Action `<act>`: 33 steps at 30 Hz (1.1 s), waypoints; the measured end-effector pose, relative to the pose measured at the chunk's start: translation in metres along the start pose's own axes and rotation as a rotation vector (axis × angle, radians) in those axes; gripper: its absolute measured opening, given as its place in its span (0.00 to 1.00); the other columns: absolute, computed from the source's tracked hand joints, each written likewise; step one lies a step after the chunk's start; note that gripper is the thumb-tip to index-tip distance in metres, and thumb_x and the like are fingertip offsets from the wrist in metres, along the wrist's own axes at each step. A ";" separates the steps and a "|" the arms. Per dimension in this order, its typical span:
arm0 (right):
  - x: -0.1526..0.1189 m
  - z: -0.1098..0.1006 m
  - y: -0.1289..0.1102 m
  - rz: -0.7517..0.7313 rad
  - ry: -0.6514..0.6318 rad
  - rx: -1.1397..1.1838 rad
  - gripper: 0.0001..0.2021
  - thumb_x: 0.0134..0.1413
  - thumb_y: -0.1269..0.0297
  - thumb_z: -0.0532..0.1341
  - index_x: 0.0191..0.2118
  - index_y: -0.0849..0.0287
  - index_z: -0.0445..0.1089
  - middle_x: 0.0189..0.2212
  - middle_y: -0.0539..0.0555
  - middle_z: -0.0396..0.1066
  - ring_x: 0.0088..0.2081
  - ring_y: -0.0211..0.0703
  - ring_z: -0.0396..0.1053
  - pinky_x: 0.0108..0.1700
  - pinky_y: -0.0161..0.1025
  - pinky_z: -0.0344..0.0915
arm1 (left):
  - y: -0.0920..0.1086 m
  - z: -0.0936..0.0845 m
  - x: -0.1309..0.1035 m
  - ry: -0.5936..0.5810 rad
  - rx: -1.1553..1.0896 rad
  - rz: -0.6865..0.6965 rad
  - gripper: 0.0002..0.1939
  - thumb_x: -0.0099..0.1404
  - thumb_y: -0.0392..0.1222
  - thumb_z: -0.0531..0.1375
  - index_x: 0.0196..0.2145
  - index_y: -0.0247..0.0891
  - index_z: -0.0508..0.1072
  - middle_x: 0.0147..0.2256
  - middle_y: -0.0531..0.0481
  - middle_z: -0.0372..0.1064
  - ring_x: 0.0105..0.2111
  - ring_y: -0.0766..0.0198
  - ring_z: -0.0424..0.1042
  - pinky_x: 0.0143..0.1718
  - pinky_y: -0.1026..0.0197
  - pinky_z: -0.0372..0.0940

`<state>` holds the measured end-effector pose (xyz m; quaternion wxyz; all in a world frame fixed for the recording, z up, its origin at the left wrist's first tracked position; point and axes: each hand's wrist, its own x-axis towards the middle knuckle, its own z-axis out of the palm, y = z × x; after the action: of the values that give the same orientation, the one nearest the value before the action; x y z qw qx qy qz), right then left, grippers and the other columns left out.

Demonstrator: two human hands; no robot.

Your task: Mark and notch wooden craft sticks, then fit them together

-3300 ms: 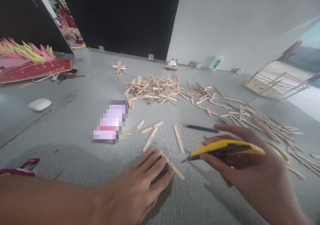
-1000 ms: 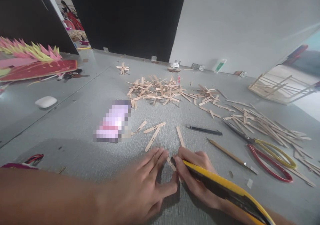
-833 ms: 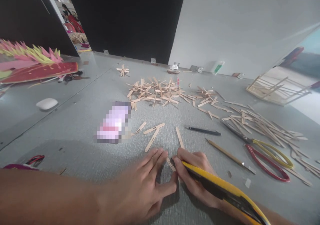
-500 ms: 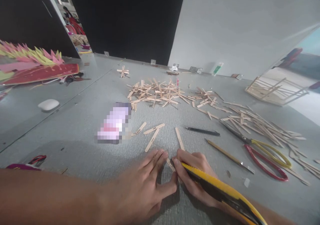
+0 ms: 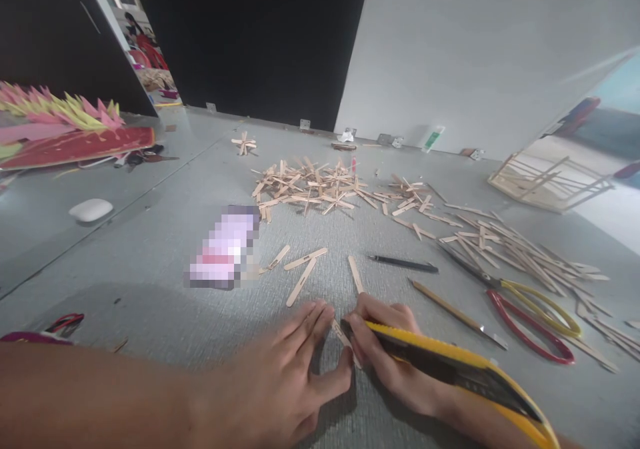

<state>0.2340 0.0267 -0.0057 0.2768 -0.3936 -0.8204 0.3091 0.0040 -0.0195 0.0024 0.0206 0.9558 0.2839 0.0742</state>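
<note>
Low in the middle of the head view, my left hand (image 5: 293, 369) pins a small wooden craft stick (image 5: 341, 334) to the table between its fingertips and thumb. Dark marks or cuts show on the stick. My right hand (image 5: 390, 352) grips a yellow and black utility knife (image 5: 460, 364) like a pen, its front end at the stick. The blade tip is hidden by my fingers. Just beyond my right hand lies another craft stick (image 5: 355, 274). A few notched sticks (image 5: 306, 258) lie beyond my left hand.
A black pen (image 5: 404, 264), a wooden-handled craft knife (image 5: 450, 308) and red and yellow handled shears (image 5: 530, 342) lie at right. Loose sticks (image 5: 520, 249) and a stick pile (image 5: 310, 186) lie farther back. A blurred-out phone (image 5: 225, 246) and white case (image 5: 91, 210) are left.
The rear of the utility knife has swung to the right as my right hand turns slightly. My left hand stays on the stick. The whole view has shifted slightly.
</note>
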 end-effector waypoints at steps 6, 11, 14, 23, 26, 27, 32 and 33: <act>0.003 0.002 0.001 0.005 -0.013 0.039 0.17 0.74 0.58 0.52 0.29 0.53 0.57 0.17 0.41 0.63 0.18 0.33 0.62 0.31 0.39 0.60 | 0.001 0.001 0.000 -0.029 0.012 -0.005 0.31 0.73 0.47 0.59 0.67 0.31 0.56 0.67 0.21 0.55 0.69 0.32 0.54 0.67 0.41 0.56; 0.004 0.002 0.001 0.002 -0.021 0.052 0.17 0.74 0.58 0.52 0.29 0.53 0.57 0.17 0.41 0.63 0.18 0.33 0.61 0.28 0.37 0.60 | -0.001 -0.002 0.000 -0.035 0.012 0.011 0.30 0.74 0.46 0.57 0.67 0.29 0.55 0.66 0.19 0.56 0.68 0.32 0.54 0.68 0.41 0.56; 0.003 0.001 0.000 -0.001 -0.035 0.046 0.16 0.74 0.58 0.52 0.30 0.53 0.56 0.17 0.41 0.63 0.18 0.33 0.61 0.29 0.37 0.61 | -0.001 -0.001 0.000 -0.033 0.009 0.007 0.31 0.74 0.45 0.57 0.68 0.29 0.54 0.66 0.18 0.55 0.68 0.31 0.53 0.68 0.40 0.55; 0.006 0.001 -0.007 -0.107 -0.090 -0.021 0.14 0.72 0.66 0.51 0.31 0.51 0.50 0.20 0.40 0.48 0.17 0.32 0.51 0.22 0.35 0.49 | 0.002 -0.006 0.003 -0.017 0.021 -0.011 0.28 0.73 0.44 0.59 0.65 0.33 0.59 0.65 0.22 0.59 0.68 0.35 0.57 0.68 0.42 0.55; 0.007 -0.001 -0.010 -0.126 -0.116 -0.043 0.13 0.71 0.68 0.49 0.31 0.51 0.49 0.20 0.41 0.50 0.18 0.34 0.51 0.23 0.36 0.50 | 0.001 -0.008 0.005 0.010 0.014 -0.024 0.25 0.72 0.44 0.60 0.63 0.35 0.62 0.65 0.26 0.61 0.67 0.38 0.61 0.69 0.43 0.53; 0.007 -0.001 -0.010 -0.129 -0.125 -0.045 0.13 0.71 0.68 0.49 0.31 0.51 0.49 0.20 0.41 0.50 0.18 0.34 0.51 0.24 0.36 0.50 | 0.001 -0.008 0.005 0.012 0.006 -0.031 0.25 0.72 0.44 0.61 0.63 0.35 0.63 0.65 0.26 0.61 0.66 0.38 0.61 0.69 0.43 0.53; 0.007 -0.004 -0.009 -0.126 -0.160 -0.019 0.13 0.72 0.67 0.49 0.32 0.51 0.49 0.20 0.40 0.50 0.18 0.33 0.51 0.23 0.35 0.51 | 0.001 -0.005 0.003 -0.013 -0.037 -0.062 0.24 0.72 0.44 0.61 0.62 0.37 0.64 0.67 0.28 0.59 0.67 0.37 0.60 0.69 0.39 0.52; 0.007 -0.004 -0.009 -0.123 -0.161 -0.014 0.13 0.72 0.66 0.49 0.31 0.51 0.49 0.20 0.40 0.49 0.18 0.34 0.51 0.23 0.35 0.51 | 0.000 -0.004 0.003 -0.019 -0.044 -0.063 0.24 0.72 0.44 0.60 0.63 0.37 0.63 0.67 0.28 0.58 0.67 0.37 0.59 0.69 0.39 0.51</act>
<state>0.2289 0.0288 0.0049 0.2255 -0.3184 -0.8647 0.3163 0.0058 -0.0184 0.0071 0.0467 0.9464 0.3117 0.0709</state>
